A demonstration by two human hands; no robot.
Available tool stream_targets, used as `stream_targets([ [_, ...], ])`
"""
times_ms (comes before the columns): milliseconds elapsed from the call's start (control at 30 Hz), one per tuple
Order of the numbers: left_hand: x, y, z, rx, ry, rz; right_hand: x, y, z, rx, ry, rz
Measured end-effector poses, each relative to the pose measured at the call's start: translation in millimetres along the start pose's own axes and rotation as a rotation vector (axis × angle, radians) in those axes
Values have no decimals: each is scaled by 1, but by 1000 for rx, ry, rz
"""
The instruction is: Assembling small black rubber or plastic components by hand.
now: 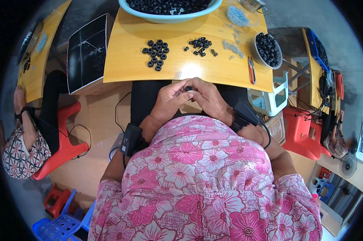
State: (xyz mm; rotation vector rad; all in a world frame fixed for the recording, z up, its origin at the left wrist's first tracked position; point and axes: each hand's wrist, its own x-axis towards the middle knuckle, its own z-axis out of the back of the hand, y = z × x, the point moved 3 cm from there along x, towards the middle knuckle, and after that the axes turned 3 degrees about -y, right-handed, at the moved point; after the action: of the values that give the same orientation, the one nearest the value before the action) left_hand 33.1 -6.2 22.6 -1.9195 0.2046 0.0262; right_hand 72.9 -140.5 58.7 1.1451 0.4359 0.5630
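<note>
Just in front of the table's near edge, my left hand (168,101) and my right hand (209,99) meet, fingertips pinched together around a small black round part (188,88). Both hands are closed on it, and the fingers hide much of its shape. On the yellow table (127,64) ahead lies a loose group of black ring-shaped parts (160,56). To their right sits a pile of smaller black pieces (200,43). Small clear pieces (233,48) are scattered beyond that, and a red-handled hand tool (251,71) rests near the right edge.
A light blue basin (169,18) full of black parts stands at the back. At the right edge is a bowl (278,64) of black rings. A dark-lined box (73,76) stands left. Stools (300,134) and people at other tables are on both sides.
</note>
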Motion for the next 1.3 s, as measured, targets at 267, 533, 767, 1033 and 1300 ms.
stream_targets([
  [267,-3,4,-1,-22,13,-13,-5,2,-4,25,-47,36],
  [533,-5,0,-2,-19,-2,-12,-5,6,-4,5,-41,5],
  [767,-5,-1,-4,-100,15,-5,-3,-12,-3,347,20,-173],
  [1033,-4,0,0,29,-12,-66,-9,-31,-2,1147,180,-477],
  [1300,-3,4,5,70,-84,-47,-9,-33,-2,1187,218,-512],
])
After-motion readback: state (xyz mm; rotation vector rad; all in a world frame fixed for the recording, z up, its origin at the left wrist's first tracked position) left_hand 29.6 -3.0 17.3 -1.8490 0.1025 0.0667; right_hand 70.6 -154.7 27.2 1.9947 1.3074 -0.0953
